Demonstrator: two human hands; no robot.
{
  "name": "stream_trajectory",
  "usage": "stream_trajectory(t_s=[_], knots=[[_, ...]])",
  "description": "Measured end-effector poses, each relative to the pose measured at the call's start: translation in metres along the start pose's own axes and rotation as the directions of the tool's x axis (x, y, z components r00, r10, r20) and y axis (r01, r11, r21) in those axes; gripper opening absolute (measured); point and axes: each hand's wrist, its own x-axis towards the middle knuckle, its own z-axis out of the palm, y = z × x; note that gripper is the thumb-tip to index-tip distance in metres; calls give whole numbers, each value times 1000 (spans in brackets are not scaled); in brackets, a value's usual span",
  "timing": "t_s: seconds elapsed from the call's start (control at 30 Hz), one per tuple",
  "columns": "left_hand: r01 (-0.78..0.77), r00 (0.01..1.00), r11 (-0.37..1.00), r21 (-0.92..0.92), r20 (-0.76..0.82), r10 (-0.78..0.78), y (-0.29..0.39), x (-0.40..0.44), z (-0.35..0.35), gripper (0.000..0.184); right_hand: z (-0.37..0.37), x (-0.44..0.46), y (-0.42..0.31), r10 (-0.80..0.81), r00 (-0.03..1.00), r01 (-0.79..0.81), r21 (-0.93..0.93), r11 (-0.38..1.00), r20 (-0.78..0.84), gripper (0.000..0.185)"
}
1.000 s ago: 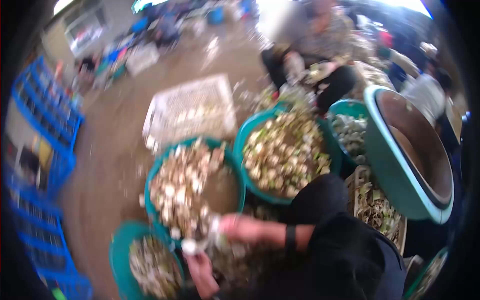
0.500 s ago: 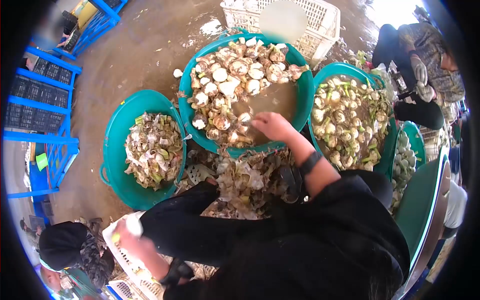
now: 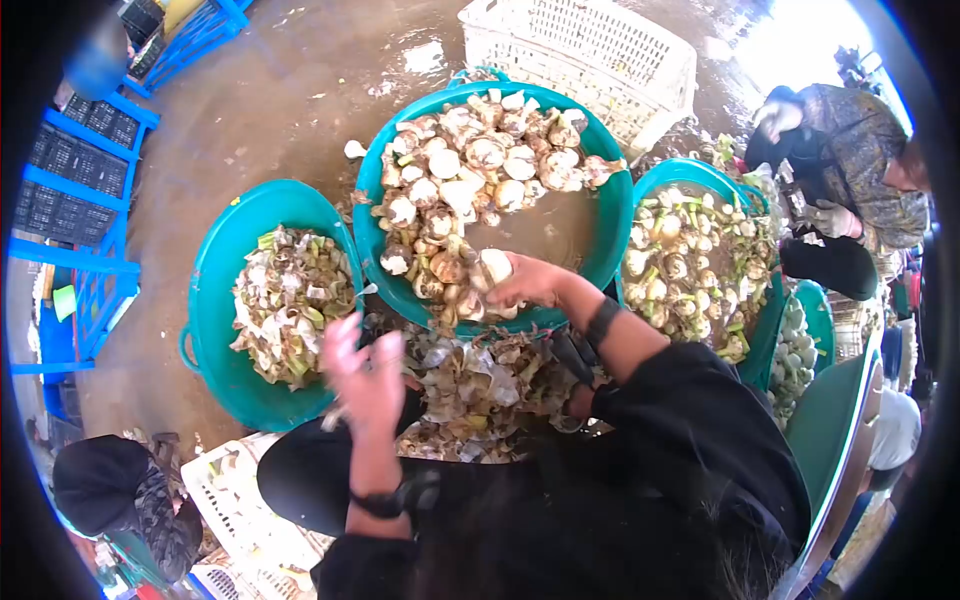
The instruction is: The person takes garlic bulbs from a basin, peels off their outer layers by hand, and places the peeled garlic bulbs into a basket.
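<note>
My right hand (image 3: pixel 530 282) is closed round a pale garlic bulb (image 3: pixel 491 267) at the lower rim of the middle green tub (image 3: pixel 620 225). That tub holds a heap of garlic bulbs (image 3: pixel 485 153) on its left and upper side, with brown bare bottom at the right. Raised with its fingers apart and slightly blurred, my left hand (image 3: pixel 368 378) holds nothing visible. It is just right of the left green tub (image 3: pixel 225 240), which contains peeled skins and stalk scraps (image 3: pixel 290 300). More scraps (image 3: pixel 470 385) lie between my legs.
Another green tub (image 3: pixel 690 172) of stalked bulbs stands right of the middle one. White crates sit behind (image 3: pixel 590 50) and at lower left (image 3: pixel 235 500). Co-workers sit at right (image 3: pixel 850 150) and lower left (image 3: pixel 120 490). Blue racks (image 3: pixel 75 260) line the left.
My left hand has come up from the lower-left crate and opened, without the pale item it had. My right hand has taken hold of a bulb. The co-worker at right has raised a hand.
</note>
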Motion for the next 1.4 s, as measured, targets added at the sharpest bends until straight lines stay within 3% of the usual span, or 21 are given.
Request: stream_trajectory(t_s=[0.03, 0.1, 0.17, 0.2, 0.3, 0.33, 0.5, 0.57, 0.77, 0.8, 0.83, 0.87, 0.9, 0.97, 1.0, 1.1, 1.2, 1.23, 1.3, 1.37, 1.4], knots=[[64, 993, 973, -222, 108, -41, 4, 0, 33, 62, 17, -17, -7, -108, 994, 109, 11, 994, -29, 49], [-109, 980, 989, -98, 155, 123, 7, -13, 87, 67, 56, -43, -19, -352, 933, 325, -245, 913, -72, 40], [46, 961, 897, -440, 266, 81, 12, -22, 109, 61, 90, -63, -24, -580, 800, 300, -735, 608, -153, 36], [183, 961, 790, -585, 278, -17, 20, -24, 111, 53, 100, -72, -22, -606, 777, 346, -691, 635, -169, 31], [337, 907, 824, -455, 392, -154, 18, -23, 83, 36, 113, -100, -28, -331, 919, -84, -924, 372, -216, 21], [485, 837, 698, -526, 510, -197, 13, -25, 78, 32, 117, -103, -24, -330, 918, -85, -922, 379, -220, 21], [369, 829, 839, -400, 550, -103, 1, -27, 63, 31, 132, -106, 10, -644, 760, 26, -995, -100, 85, 17], [623, 703, 697, -354, 644, -301, 5, -25, 59, 29, 134, -102, 16, -766, 630, 51, -990, -130, 133, 16], [712, 616, 626, -320, 713, -336, 15, -29, 56, 25, 123, -89, 23, -590, 797, -85, -992, 98, -126, 17], [712, 610, 612, -345, 735, -296, 15, -31, 54, 27, 120, -91, 18, -363, 848, -19, -707, 707, -387, 21], [712, 610, 612, -344, 736, -294, 15, -34, 51, 27, 118, -95, 15, -22, 898, -21, -95, 995, -439, 24], [633, 661, 661, -403, 727, -189, 18, -36, 48, 31, 123, -103, 9, 94, 920, 12, 267, 964, -382, 27], [547, 699, 699, -460, 711, -80, 19, -36, 46, 35, 123, -105, 11, 93, 918, 15, 268, 963, -384, 27], [637, 610, 606, -477, 792, -17, 6, -27, 43, 39, 122, -107, 17, -189, 913, 86, -282, 955, -362, 23], [579, 558, 732, -359, 829, -35, 8, -26, 41, 42, 121, -107, 17, -345, 872, 102, -562, 821, -347, 20], [382, 532, 869, -314, 844, 71, 17, -33, 32, 53, 117, -91, 37, -71, 855, 8, -125, 992, -513, 22], [-246, 649, 921, -302, 654, 388, 18, -37, 23, 50, 119, -105, 5, 130, 862, -112, 66, 992, -489, 23], [-247, 650, 921, -301, 654, 387, 18, -36, 23, 50, 126, -113, -11, 239, 833, -231, 79, 970, -500, 23], [-763, 505, 646, 35, 656, 561, 20, -37, 22, 38, 120, -99, 17, 67, 853, -131, -88, 988, -518, 21], [-713, 532, 701, -16, 638, 556, 20, -40, 24, 29, 120, -96, 21, -149, 884, 98, -136, 986, -443, 20], [-515, 623, 839, -173, 597, 505, 13, -42, 26, 29, 120, -102, 11, -24, 911, 68, 93, 993, -412, 19]])
